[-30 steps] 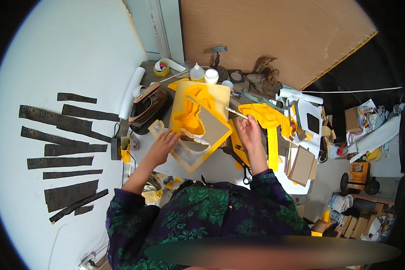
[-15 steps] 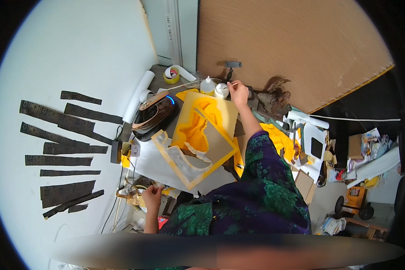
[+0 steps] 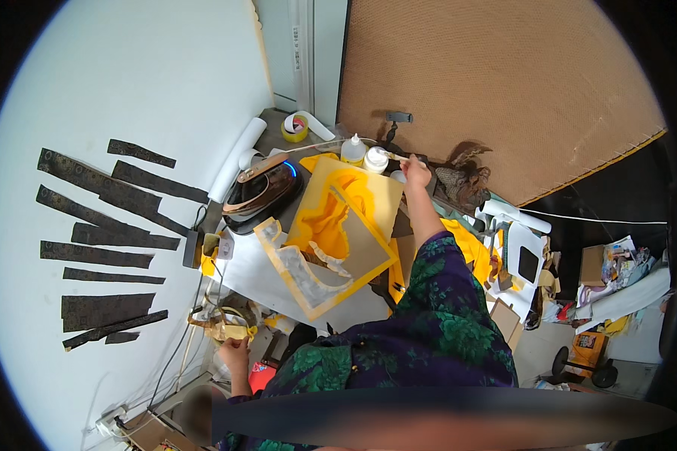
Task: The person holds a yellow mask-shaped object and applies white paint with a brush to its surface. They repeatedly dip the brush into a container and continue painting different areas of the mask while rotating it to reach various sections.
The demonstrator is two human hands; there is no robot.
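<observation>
My right hand (image 3: 415, 174) is closed around a brush (image 3: 393, 155) with a pale handle. Its tip reaches left over the mouth of an open white jar (image 3: 375, 161). A squeeze bottle (image 3: 352, 150) stands just left of the jar. Low on the left, my left hand (image 3: 235, 355) has its fingers pinched together at a small yellow piece (image 3: 239, 331); whether they grip it is unclear. Between the hands, a yellow-edged frame-like sheet with a grey smeared face (image 3: 308, 293) lies tilted over a pale board (image 3: 382, 197) with yellow cut-out shapes (image 3: 325, 233).
A dark iron (image 3: 263, 197) with a blue light stands left of the board. Behind it are a white paper roll (image 3: 237, 160) and yellow tape (image 3: 295, 131). Dark patterned strips (image 3: 113, 254) hang on the left wall. Yellow material (image 3: 468, 244) and paper crowd the right side.
My right hand has moved slightly right and down, and the brush now slants over the jar. My left hand has moved down and left to the small yellow piece. The view has shifted a little.
</observation>
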